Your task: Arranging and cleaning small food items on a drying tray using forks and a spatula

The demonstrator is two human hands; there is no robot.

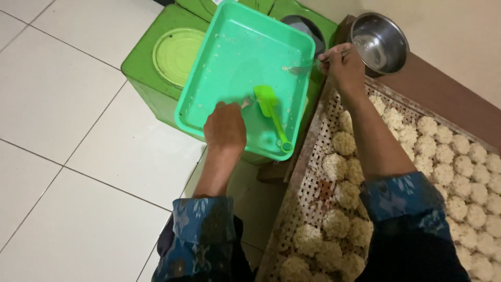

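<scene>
Holding a fork (302,68) with curled fingers, the right hand (342,65) scrapes the green tray (235,52). The left hand (225,128) pinches another small fork (245,103) beside the green scoop (271,112).

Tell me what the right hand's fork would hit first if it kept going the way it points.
The right hand aims its fork leftward across the green tray. The tray's floor and scattered crumbs look to come first; the green scoop lies lower, probably off that line.
</scene>
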